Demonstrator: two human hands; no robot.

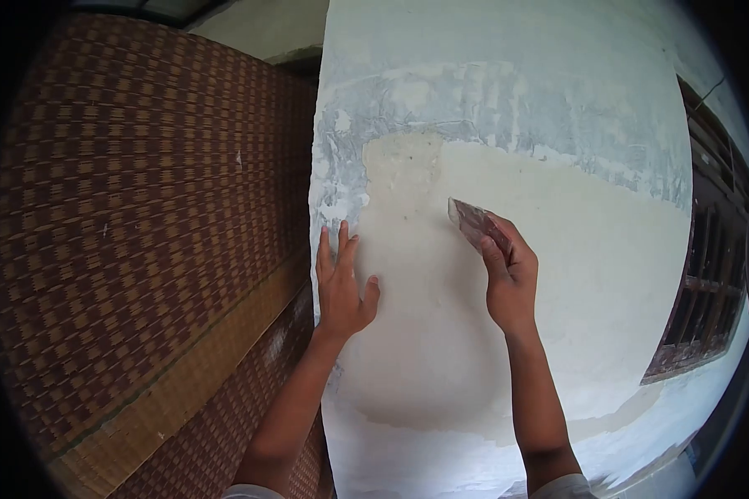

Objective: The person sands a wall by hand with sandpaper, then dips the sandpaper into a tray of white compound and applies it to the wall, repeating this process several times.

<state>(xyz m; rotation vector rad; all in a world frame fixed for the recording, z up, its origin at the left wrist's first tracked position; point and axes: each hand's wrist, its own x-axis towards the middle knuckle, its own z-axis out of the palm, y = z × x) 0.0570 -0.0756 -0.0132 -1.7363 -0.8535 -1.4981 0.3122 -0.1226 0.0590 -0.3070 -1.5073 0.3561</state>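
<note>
A pale wall [574, 274] fills the middle and right of the view, with a smooth cream patch and a rougher grey-white band above it. My left hand [341, 287] is at the wall's left edge, fingers spread and pointing up. In my right hand [512, 274] is a putty scraper [476, 223], a flat, dark reddish-grey piece with a pale, crusted end. Thumb and fingers pinch its lower part. The scraper's tip points up and left, close over the cream patch; my fingers partly hide its rear end.
A brown and tan woven mat [158, 200] hangs along the left, beside the wall's edge. On the right, a dark window frame with bars [699, 291] is set in the wall.
</note>
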